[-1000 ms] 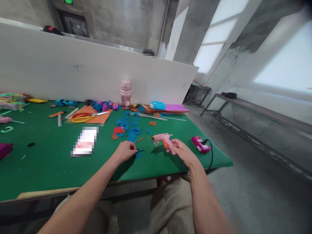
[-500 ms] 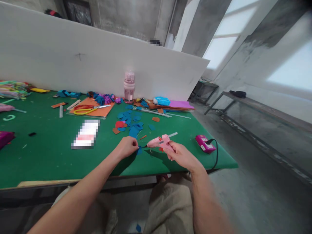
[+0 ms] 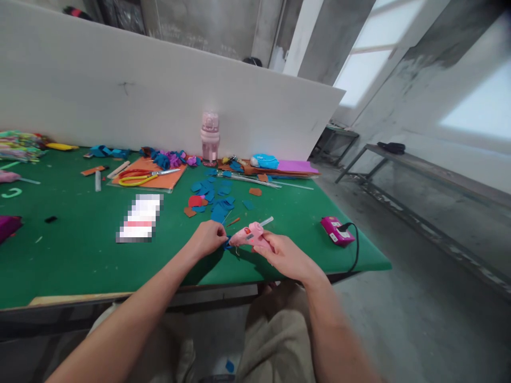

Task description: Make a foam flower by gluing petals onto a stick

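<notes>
Apparently gluing is in hand: the left hand [image 3: 208, 238] pinches a blue scrap [image 3: 228, 243] at its fingertips; just beside them, the right hand [image 3: 284, 256] grips a glue gun [image 3: 248, 235]. Next likely calls for steady fingers.

Glue gun [image 3: 255, 237] is smooth plastic w/ slight gloss; blue pcs [image 3: 219, 213] look matt, felt-like; scissor blades [image 3: 169, 172] are shiny metal; bkgd wall [image 3: 199, 24] is rough concrete.
</notes>
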Action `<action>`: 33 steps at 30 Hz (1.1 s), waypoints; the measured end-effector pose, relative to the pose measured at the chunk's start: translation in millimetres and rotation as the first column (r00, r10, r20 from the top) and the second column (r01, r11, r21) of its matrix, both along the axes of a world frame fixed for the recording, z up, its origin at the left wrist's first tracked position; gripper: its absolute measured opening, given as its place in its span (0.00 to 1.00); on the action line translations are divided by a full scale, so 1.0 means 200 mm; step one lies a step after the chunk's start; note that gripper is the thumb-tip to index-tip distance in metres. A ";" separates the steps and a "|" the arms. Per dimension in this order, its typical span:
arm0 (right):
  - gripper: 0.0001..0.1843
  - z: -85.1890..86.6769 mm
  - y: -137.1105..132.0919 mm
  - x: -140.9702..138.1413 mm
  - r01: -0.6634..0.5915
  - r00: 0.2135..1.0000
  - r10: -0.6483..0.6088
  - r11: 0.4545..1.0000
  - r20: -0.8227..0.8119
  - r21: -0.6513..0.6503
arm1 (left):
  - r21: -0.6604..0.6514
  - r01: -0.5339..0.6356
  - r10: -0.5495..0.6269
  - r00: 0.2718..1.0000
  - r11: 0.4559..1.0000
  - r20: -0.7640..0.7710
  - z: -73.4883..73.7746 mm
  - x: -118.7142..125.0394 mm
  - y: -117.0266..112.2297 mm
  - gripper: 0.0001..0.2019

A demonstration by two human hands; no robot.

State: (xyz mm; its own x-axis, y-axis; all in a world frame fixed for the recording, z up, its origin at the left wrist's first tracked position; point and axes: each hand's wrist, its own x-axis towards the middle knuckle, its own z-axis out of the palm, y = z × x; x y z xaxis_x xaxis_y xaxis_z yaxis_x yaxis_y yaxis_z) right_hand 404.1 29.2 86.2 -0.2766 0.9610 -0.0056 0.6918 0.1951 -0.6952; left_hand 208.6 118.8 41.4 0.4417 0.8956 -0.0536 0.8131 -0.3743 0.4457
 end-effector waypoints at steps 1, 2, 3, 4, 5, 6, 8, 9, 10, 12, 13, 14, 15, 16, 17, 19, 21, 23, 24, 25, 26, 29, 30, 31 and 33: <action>0.13 0.00 0.00 0.00 0.000 1.000 0.000 1.000 0.001 0.003 | -0.001 0.000 0.000 1.000 1.000 -0.004 0.00 0.00 0.00 0.08; 0.13 -0.01 0.00 0.00 0.002 1.000 -0.002 1.000 0.006 0.005 | -0.003 -0.001 0.001 1.000 1.000 -0.007 0.00 0.00 0.00 0.08; 0.13 -0.01 0.00 0.00 0.004 1.000 -0.004 1.000 0.012 0.008 | -0.007 -0.002 0.002 1.000 1.000 -0.008 0.01 0.00 0.00 0.08; 0.13 -0.01 0.00 0.01 0.006 1.000 -0.006 1.000 0.020 0.011 | -0.012 -0.004 0.004 1.000 1.000 -0.007 0.01 0.00 0.00 0.08; 0.13 -0.02 0.00 0.01 0.007 1.000 -0.008 1.000 0.027 0.015 | -0.016 -0.005 0.005 1.000 1.000 -0.004 0.01 0.00 -0.01 0.08; 0.12 -0.02 0.00 0.01 0.007 0.999 -0.008 1.000 0.034 0.019 | -0.019 -0.007 0.007 1.000 1.000 -0.001 0.01 0.00 -0.01 0.08; 0.12 -0.02 0.00 0.00 0.005 0.999 -0.006 1.000 0.045 0.028 | -0.022 -0.007 0.008 1.000 1.000 0.005 0.01 0.00 -0.01 0.08; 0.11 -0.02 0.00 0.00 0.004 0.999 -0.006 0.999 0.050 0.033 | -0.021 -0.006 0.007 1.000 1.000 0.007 0.01 0.00 -0.01 0.08; 0.11 -0.02 0.00 0.00 0.004 0.999 -0.006 0.999 0.053 0.038 | -0.019 -0.006 0.006 1.000 1.000 0.010 0.01 0.00 -0.01 0.08; 0.10 -0.02 0.00 0.00 0.005 0.998 -0.007 0.999 0.060 0.045 | -0.015 -0.005 0.005 1.000 1.000 0.010 0.01 0.00 -0.01 0.09; 0.10 -0.02 0.00 0.00 0.007 0.998 -0.010 0.999 0.066 0.047 | -0.012 -0.004 0.004 1.000 1.000 0.010 0.01 0.00 -0.01 0.09; 0.09 -0.02 0.00 -0.01 0.009 0.997 -0.013 0.999 0.072 0.049 | -0.010 -0.004 0.004 1.000 1.000 0.009 0.00 0.00 0.00 0.09; 0.09 -0.02 0.00 -0.01 0.011 0.997 -0.015 0.999 0.077 0.051 | -0.008 -0.002 0.003 1.000 1.000 0.007 0.00 0.00 0.00 0.09; 0.09 -0.02 0.00 -0.01 0.012 0.996 -0.017 0.999 0.082 0.052 | -0.006 -0.001 0.001 1.000 1.000 0.006 0.00 0.00 0.00 0.09; 0.10 -0.02 0.00 -0.01 0.012 0.996 -0.016 0.998 0.087 0.055 | -0.005 0.002 -0.002 1.000 1.000 0.007 0.00 0.00 0.00 0.09; 0.10 -0.02 0.00 -0.02 0.006 0.995 -0.012 0.998 0.095 0.061 | -0.004 0.003 -0.003 1.000 1.000 0.009 0.00 0.00 0.00 0.09; 0.10 -0.02 0.01 -0.02 0.001 0.995 -0.008 0.998 0.102 0.067 | -0.004 0.001 -0.001 1.000 1.000 0.010 0.00 0.00 0.00 0.09; 0.10 -0.02 0.01 -0.02 0.001 0.994 -0.009 0.998 0.105 0.070 | -0.002 0.000 0.000 1.000 1.000 0.009 0.00 0.00 0.00 0.09; 0.10 -0.02 0.01 -0.02 0.002 0.994 -0.009 0.998 0.106 0.069 | -0.001 0.001 -0.001 1.000 1.000 0.009 0.00 0.00 0.00 0.09; 0.10 -0.02 0.01 -0.02 0.002 0.994 -0.010 0.998 0.108 0.070 | -0.001 0.004 -0.004 1.000 1.000 0.009 0.01 0.00 0.00 0.09; 0.10 -0.02 0.01 -0.02 0.002 0.994 -0.010 0.997 0.110 0.071 | -0.003 0.007 -0.007 1.000 1.000 0.009 0.01 0.00 0.00 0.09; 0.11 -0.02 0.01 -0.02 0.006 0.993 -0.014 0.997 0.115 0.071 | -0.012 0.005 -0.005 1.000 1.000 0.006 0.01 0.00 -0.01 0.09; 0.11 -0.02 0.01 -0.02 0.008 0.993 -0.016 0.997 0.115 0.071 | -0.012 0.003 -0.003 1.000 1.000 0.005 0.02 0.00 -0.01 0.09; 0.11 -0.02 0.00 -0.02 0.011 0.993 -0.019 0.998 0.113 0.069 | -0.011 0.003 -0.003 1.000 1.000 0.005 0.02 0.00 -0.01 0.09; 0.11 -0.02 0.00 -0.02 0.009 0.994 -0.016 0.998 0.106 0.066 | -0.009 0.006 -0.006 1.000 1.000 0.009 0.01 0.00 -0.01 0.09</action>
State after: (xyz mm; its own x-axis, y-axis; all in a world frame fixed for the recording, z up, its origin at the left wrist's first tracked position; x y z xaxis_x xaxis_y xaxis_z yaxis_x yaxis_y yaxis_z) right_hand 399.2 29.9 83.0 -0.2662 0.9635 0.0289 0.7634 0.2291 -0.6039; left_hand 209.2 117.2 44.2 0.4474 0.8924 -0.0583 0.8071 -0.3748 0.4562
